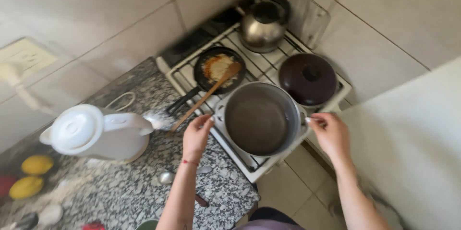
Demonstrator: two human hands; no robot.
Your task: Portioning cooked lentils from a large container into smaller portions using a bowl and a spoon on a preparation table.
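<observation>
A large grey metal pot [259, 118] with dark liquid inside stands on the front burner of a white stove [249, 165]. My left hand [196, 136] grips the pot's left handle. My right hand [330, 134] grips its right handle. Behind the pot a small black frying pan [220, 69] holds orange and white food, and a wooden spoon [206, 96] rests in it, its handle pointing toward my left hand.
A steel kettle [263, 24] sits on the back burner and a dark brown lidded pot [307, 78] on the right burner. A white electric kettle [96, 133], a metal spoon [168, 178] and yellow lemons [30, 176] lie on the speckled granite counter [125, 196]. Tiled walls surround the stove.
</observation>
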